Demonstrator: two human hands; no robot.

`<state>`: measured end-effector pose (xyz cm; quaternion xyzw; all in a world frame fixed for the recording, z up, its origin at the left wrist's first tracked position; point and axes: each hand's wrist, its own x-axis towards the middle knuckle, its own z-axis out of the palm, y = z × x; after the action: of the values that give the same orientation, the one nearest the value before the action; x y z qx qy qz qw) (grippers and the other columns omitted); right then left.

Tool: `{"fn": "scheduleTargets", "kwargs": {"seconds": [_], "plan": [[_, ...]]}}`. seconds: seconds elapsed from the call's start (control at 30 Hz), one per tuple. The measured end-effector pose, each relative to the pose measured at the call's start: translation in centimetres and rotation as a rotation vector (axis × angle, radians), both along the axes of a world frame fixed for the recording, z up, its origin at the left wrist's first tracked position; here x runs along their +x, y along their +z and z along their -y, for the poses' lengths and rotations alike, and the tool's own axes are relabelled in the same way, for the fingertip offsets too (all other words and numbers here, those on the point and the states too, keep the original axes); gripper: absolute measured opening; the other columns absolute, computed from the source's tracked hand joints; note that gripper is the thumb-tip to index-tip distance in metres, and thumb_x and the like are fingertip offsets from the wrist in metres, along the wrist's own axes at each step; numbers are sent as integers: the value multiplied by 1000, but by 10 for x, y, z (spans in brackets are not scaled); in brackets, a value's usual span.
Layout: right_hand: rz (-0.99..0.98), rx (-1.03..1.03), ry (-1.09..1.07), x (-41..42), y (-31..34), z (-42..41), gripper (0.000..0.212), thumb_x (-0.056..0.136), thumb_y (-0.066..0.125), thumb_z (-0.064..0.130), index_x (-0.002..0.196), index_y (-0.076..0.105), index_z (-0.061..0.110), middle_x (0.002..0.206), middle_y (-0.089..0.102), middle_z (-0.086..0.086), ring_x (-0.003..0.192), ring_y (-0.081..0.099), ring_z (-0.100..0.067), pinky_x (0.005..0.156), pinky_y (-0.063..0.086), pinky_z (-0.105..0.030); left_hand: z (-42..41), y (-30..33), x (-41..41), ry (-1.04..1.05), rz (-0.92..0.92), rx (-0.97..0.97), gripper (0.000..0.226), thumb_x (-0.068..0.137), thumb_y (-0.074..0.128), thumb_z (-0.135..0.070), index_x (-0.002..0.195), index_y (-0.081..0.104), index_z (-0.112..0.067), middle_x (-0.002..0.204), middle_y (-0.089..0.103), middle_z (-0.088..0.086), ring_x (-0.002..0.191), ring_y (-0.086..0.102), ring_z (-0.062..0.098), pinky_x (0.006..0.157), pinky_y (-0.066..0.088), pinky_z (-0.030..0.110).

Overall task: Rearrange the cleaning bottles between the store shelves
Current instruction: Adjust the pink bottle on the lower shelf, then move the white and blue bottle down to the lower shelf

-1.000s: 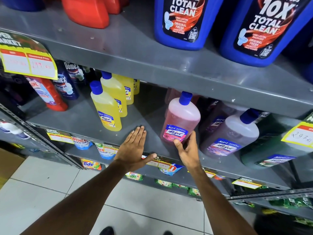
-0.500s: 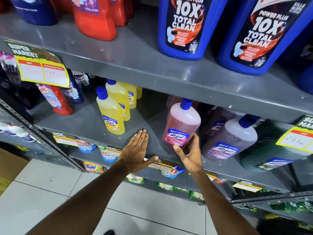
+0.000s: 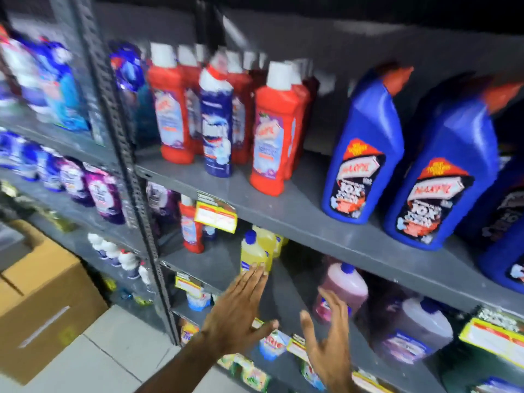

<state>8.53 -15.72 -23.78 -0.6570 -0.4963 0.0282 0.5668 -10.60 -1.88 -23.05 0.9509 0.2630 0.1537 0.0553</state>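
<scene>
My left hand (image 3: 241,310) is flat and open in front of the lower shelf, its fingertips near a yellow bottle (image 3: 253,255) with a blue cap. My right hand (image 3: 329,338) is open with spread fingers, just in front of the pink bottle (image 3: 344,287), holding nothing. A pale lilac bottle (image 3: 419,321) lies tilted to the right of the pink one. On the upper shelf (image 3: 297,211) stand red bottles (image 3: 272,137) with white caps, one dark blue bottle (image 3: 217,120), and large blue bottles (image 3: 365,154) with red caps. The frame is motion-blurred.
A grey upright post (image 3: 119,143) divides this rack from the left one, which holds purple and blue bottles (image 3: 99,191). A cardboard box (image 3: 39,299) sits on the tiled floor at lower left. Yellow price tags (image 3: 217,215) hang on the shelf edges.
The view has swung up and left, showing the upper shelf in full. My right hand has come off the pink bottle and opened. My left hand stays open.
</scene>
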Motion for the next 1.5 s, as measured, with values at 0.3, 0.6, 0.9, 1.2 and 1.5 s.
{"fn": "scheduleTargets", "kwargs": {"seconds": [0.3, 0.6, 0.9, 1.2, 1.5], "plan": [[87, 199, 330, -82, 130, -90, 36, 98, 65, 31, 133, 65, 21, 139, 62, 17, 132, 61, -11, 112, 43, -26, -36, 112, -93, 226, 183, 260, 95, 101, 48, -67, 164, 18, -1, 174, 16, 16, 163, 9, 27, 131, 17, 46], [40, 189, 329, -111, 208, -201, 54, 100, 65, 26, 151, 48, 27, 153, 53, 11, 143, 50, -6, 119, 38, -23, -124, 177, -143, 486, 129, 278, 105, 100, 32, -77, 164, -1, -1, 174, -10, 16, 163, -10, 26, 133, 3, 44], [-104, 20, 123, -121, 226, -289, 73, 98, 74, 20, 159, 36, 8, 154, 53, -11, 139, 53, -24, 107, 34, -22, -211, 181, -157, 464, 51, 161, 107, 98, 29, -78, 163, -4, 1, 174, -8, 18, 162, -9, 26, 130, -9, 35], [-238, -29, 111, -119, 219, -327, 48, 94, 80, 27, 133, 55, 15, 120, 71, 2, 106, 72, -17, 92, 57, -35, -253, 161, -159, 359, 42, 204, 102, 99, 27, -78, 161, 23, 3, 171, 24, 22, 161, 17, 32, 132, -1, 38], [-241, -38, 110, -117, 216, -325, 58, 90, 85, 20, 139, 55, 15, 127, 71, 2, 112, 70, -14, 93, 54, -25, -254, 158, -154, 381, 100, 200, 99, 97, 28, -77, 157, 35, 2, 165, 38, 21, 156, 30, 33, 132, 9, 41]]}}
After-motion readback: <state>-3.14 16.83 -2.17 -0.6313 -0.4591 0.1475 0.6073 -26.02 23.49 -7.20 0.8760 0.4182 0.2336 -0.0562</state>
